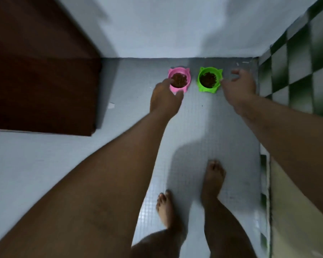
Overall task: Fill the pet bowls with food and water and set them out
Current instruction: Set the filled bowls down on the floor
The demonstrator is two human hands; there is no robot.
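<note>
Two cat-shaped pet bowls stand side by side on the grey tiled floor (194,127) near the far wall, both holding brown kibble. My left hand (165,98) grips the near-left rim of the pink bowl (179,80), thumb and fingers curled round its edge. The green bowl (209,79) sits to its right. My right hand (239,86) hovers just right of the green bowl with its fingers spread and relaxed, one fingertip close to the rim; contact cannot be told. No water is visible in either bowl.
A dark brown wooden door (41,81) fills the left side. A white wall (175,30) closes the far end. Green-and-white checkered tiles (296,67) cover the right wall. My bare feet (213,175) stand on the floor behind the bowls.
</note>
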